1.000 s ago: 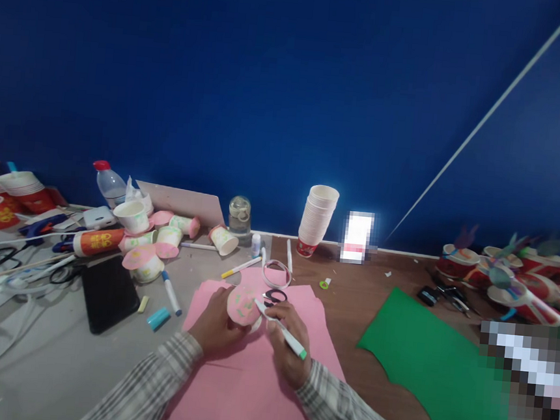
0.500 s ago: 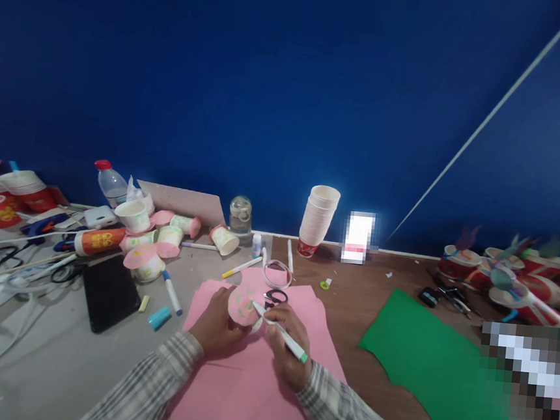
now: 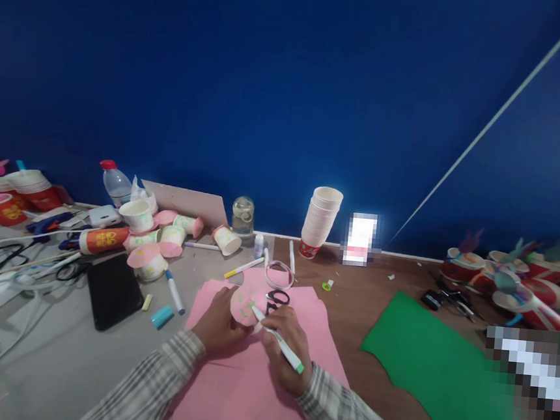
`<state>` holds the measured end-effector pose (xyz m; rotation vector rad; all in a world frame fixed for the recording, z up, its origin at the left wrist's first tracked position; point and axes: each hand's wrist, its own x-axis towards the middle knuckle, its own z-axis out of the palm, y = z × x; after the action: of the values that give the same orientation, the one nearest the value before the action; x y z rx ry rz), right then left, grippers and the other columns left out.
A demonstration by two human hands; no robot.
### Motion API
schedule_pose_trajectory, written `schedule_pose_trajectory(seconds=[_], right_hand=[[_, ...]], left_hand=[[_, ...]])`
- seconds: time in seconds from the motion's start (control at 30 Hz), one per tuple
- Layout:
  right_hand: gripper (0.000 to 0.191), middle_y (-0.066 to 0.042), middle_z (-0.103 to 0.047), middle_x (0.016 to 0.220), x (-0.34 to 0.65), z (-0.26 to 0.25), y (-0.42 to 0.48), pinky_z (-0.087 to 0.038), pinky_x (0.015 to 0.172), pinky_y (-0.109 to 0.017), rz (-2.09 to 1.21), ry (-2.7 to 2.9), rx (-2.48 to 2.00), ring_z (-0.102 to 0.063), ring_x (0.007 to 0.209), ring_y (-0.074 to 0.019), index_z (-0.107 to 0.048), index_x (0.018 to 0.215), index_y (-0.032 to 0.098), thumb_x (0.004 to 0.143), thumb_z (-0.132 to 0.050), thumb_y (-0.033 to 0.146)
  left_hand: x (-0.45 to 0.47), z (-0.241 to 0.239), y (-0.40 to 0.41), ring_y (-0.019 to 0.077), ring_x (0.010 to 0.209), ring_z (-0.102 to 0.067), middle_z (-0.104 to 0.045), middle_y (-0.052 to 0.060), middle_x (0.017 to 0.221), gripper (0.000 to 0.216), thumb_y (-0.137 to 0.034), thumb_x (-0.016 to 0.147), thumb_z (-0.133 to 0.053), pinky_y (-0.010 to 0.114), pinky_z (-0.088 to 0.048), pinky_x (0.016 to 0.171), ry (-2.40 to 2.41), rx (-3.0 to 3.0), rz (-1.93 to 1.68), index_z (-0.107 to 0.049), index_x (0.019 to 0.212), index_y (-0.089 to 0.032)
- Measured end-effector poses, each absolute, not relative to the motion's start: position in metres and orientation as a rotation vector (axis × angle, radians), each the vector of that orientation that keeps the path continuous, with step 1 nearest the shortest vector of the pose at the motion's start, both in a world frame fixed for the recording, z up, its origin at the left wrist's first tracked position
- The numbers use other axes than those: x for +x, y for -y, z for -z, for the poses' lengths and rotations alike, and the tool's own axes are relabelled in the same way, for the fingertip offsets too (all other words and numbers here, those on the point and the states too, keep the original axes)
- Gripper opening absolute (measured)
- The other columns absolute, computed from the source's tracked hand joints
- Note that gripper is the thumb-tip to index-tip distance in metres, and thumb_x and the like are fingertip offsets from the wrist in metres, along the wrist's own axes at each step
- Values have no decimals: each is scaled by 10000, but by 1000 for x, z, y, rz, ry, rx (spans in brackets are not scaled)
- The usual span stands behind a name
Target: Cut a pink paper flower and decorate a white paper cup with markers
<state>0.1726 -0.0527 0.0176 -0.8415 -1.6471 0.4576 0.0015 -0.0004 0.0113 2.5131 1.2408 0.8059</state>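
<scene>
My left hand [image 3: 219,325] grips a paper cup [image 3: 257,327] whose top carries a pink paper disc [image 3: 242,308] with green marks on it. Most of the cup is hidden behind the disc and my fingers. A white marker with a green end [image 3: 287,351] is pinched in my right hand [image 3: 290,345], its tip at the disc's surface. Under both hands lie sheets of pink paper [image 3: 254,397]. Black-handled scissors [image 3: 278,297] rest on the paper just beyond my right hand, partly covered. A roll of tape [image 3: 278,275] sits at the paper's far edge.
To the left are pink-topped paper cups [image 3: 148,260], a black tablet-like slab [image 3: 115,290], markers [image 3: 175,292] and cables. A tall stack of paper cups [image 3: 321,220] stands against the blue wall. Green paper [image 3: 432,374] lies on the right, with decorated red cups [image 3: 522,290] behind it.
The marker's green end has dipped slightly, while its tip stays at the disc. My left hand keeps its hold on the cup. The whole view has shifted a little.
</scene>
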Motion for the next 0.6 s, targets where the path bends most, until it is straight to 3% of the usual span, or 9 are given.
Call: schedule_pose_trajectory(seconds=[0.6], right_hand=[[151, -7, -602, 718, 174, -18, 53, -476, 688, -370, -479, 1606, -876, -579, 684, -212, -624, 823, 242, 755, -506, 177]], left_hand=[[3, -15, 1, 222, 690, -503, -588, 16, 720, 123, -305, 596, -582, 368, -367, 631, -1258, 2512, -788, -565, 695, -233]])
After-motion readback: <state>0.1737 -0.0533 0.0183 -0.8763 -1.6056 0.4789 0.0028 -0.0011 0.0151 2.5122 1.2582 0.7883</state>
